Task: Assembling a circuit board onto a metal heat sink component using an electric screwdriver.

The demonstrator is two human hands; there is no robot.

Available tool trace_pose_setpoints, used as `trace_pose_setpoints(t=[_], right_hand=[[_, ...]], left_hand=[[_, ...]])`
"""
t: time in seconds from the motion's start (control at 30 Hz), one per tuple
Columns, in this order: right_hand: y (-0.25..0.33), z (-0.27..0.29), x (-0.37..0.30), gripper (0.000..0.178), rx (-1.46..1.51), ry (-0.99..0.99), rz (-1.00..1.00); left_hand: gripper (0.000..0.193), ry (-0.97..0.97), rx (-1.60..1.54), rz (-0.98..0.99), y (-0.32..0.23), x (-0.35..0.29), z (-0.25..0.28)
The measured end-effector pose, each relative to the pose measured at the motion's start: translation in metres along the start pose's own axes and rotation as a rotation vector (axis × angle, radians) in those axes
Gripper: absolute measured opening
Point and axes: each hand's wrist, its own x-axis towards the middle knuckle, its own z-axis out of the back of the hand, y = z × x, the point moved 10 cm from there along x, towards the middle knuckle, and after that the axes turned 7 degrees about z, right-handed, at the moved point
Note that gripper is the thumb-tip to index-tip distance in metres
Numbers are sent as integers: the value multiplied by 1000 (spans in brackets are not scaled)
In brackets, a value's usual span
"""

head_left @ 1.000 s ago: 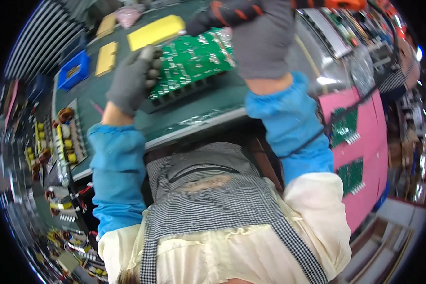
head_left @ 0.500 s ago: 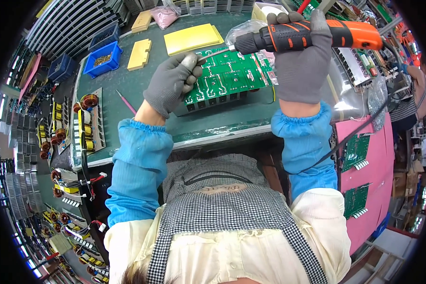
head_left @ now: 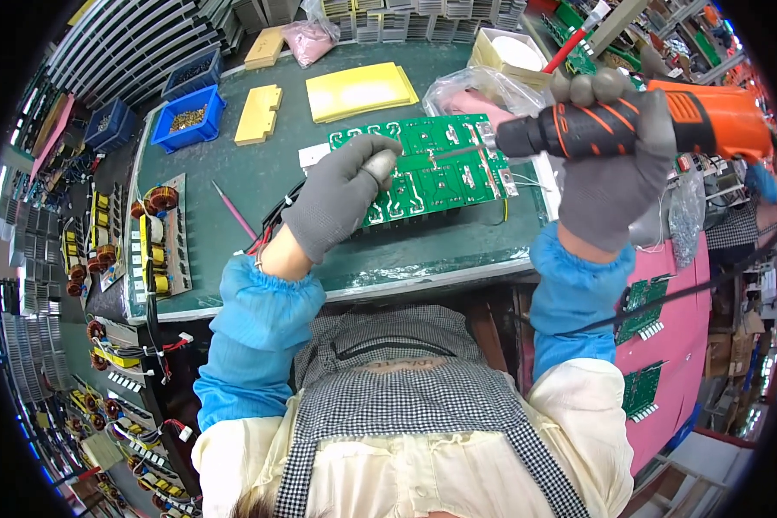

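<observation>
Green circuit board (head_left: pixel 445 186): located on the worktop (head_left: pixel 276 173), dark parts visible below its near edge. Left hand (head_left: pixel 341 194), in a grey glove: over the board's left end, fingers curled closed, thumb against forefinger; whether anything is held inside cannot be told. Right hand (head_left: pixel 613 177), likewise gloved: to the right of the board, gripping an orange-and-black power screwdriver (head_left: pixel 609 128), bit (head_left: pixel 457 154) pointing left over the board; contact between the two cannot be told. Yellow sheets (head_left: pixel 358 93): beyond the board. Blue bin (head_left: pixel 187 121) of small metal parts: well to the board's left. Pink-handled tool (head_left: pixel 235 210): left of the board
</observation>
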Motion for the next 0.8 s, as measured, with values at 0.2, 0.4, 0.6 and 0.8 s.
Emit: trace_pose_setpoints(t=[0.2,0.4,0.6,0.8], right_hand=[[-4,-24,-21,58,-67,307,-75],[-8,-33,-24,58,-81,355,-58],[-19,-58,-19,18,-91,441,-139],[-55,-86,-19,15,-242,563,-291]], left_hand=[[23,83,64,-42,-4,-3,-3],[25,115,73,-3,-3,-2,-2],[28,171,-118,24,3,-2,-1],[27,135,-161,-7,6,1,-1]])
